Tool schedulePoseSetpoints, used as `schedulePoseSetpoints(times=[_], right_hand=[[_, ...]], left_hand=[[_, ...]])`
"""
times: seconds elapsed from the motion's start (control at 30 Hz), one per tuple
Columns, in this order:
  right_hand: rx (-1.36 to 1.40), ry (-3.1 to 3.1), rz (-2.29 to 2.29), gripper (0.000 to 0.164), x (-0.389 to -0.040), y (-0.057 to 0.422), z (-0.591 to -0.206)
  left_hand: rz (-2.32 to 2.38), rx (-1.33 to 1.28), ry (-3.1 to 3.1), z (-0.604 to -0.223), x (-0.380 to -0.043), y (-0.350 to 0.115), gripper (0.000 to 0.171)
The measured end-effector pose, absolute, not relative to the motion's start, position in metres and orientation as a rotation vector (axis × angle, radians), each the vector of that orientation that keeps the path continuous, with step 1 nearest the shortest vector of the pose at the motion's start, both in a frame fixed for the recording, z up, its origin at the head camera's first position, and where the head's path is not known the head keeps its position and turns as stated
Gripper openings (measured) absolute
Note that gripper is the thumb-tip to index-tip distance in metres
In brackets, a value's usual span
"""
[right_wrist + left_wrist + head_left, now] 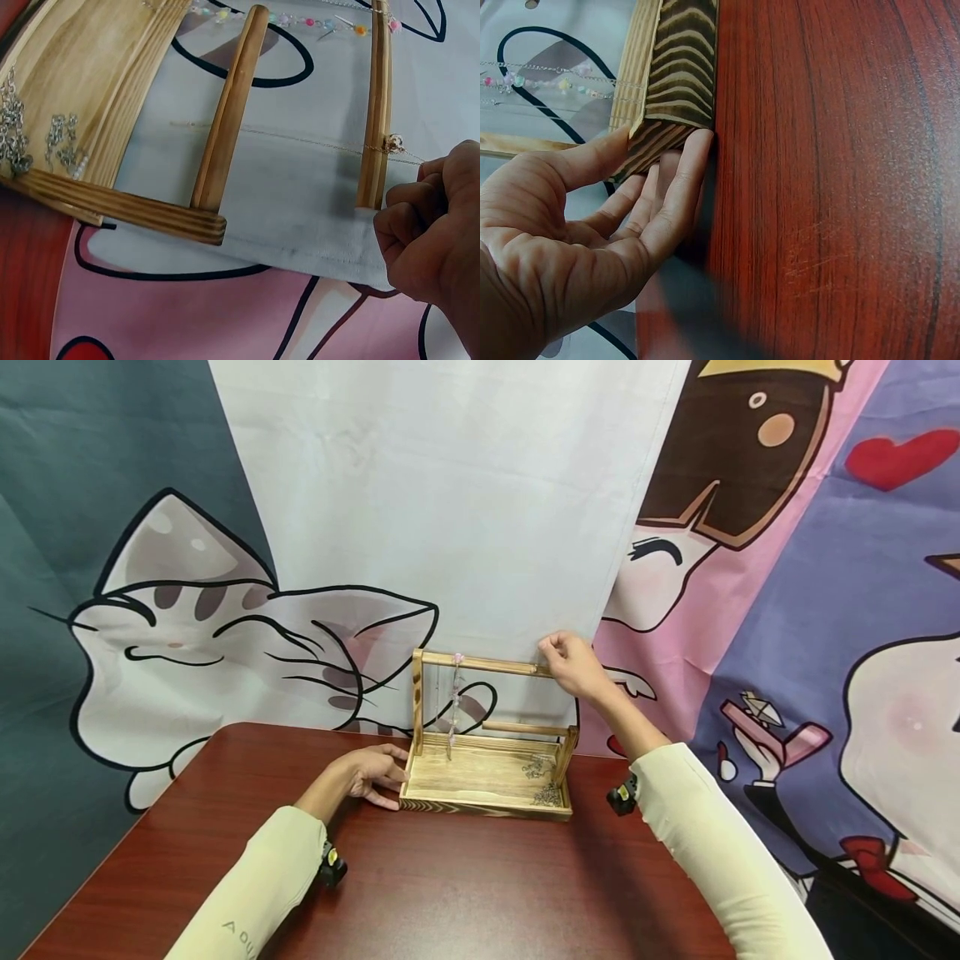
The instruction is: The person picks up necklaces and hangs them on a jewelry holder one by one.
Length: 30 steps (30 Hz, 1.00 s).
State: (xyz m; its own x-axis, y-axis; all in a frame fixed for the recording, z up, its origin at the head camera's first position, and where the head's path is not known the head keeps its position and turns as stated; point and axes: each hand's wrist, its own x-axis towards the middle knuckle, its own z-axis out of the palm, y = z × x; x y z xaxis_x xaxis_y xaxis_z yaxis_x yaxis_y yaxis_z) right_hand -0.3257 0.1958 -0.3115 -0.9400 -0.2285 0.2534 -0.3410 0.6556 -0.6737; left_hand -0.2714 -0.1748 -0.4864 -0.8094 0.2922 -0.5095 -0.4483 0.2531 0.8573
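Your right hand (pixel 576 667), right of centre in the head view, pinches a thin chain (pixel 300 139) between thumb and fingertips, the other fingers curled in. In the right wrist view that chain stretches across the middle of the frame, meets the upper rail (pixel 377 105) by a small ornament (pixel 394 143), and runs on to your fingertips just beside the rail's end.

Your left hand (pixel 369 770), left of centre and lower, is relaxed rather than clenched: its fingers are extended and touch the left end of the wooden stand (pixel 487 811). In the left wrist view your thumb is at the rim and your fingers are against the striped end.

The stand sits at the centre of the head view, on the reddish-brown tabletop (pixel 450 885). A beaded necklace (pixel 454 697) hangs from the left part of the upper rail, down to the tray. Silver chains (pixel 547 795) lie in two bunches at the tray's right end, below the lower rail (pixel 525 727).

Behind, you face a printed cloth (pixel 465 510), with a cartoon cat (pixel 172 693) at the left of the frame.
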Motion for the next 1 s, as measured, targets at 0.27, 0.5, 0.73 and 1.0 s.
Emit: schedulePoseSetpoints(times=[0.27, 0.5, 0.73, 1.0], right_hand=[[0.512, -2.707, 1.151, 0.037, -0.326, 0.186, -0.313], [0.516, -2.712, 1.194, 0.036, -0.324, 0.175, -0.313], [0.522, -2.711, 1.211, 0.036, -0.321, 0.168, -0.313], [0.520, -2.704, 1.192, 0.036, -0.322, 0.160, -0.314]], left_hand=[[1.615, -0.146, 1.941, -0.485, -0.272, -0.174, 0.060], [1.618, -0.148, 1.932, -0.484, -0.270, -0.174, 0.060], [1.619, -0.143, 1.935, -0.485, -0.270, -0.174, 0.060], [1.613, -0.130, 1.941, -0.485, -0.271, -0.175, 0.060]])
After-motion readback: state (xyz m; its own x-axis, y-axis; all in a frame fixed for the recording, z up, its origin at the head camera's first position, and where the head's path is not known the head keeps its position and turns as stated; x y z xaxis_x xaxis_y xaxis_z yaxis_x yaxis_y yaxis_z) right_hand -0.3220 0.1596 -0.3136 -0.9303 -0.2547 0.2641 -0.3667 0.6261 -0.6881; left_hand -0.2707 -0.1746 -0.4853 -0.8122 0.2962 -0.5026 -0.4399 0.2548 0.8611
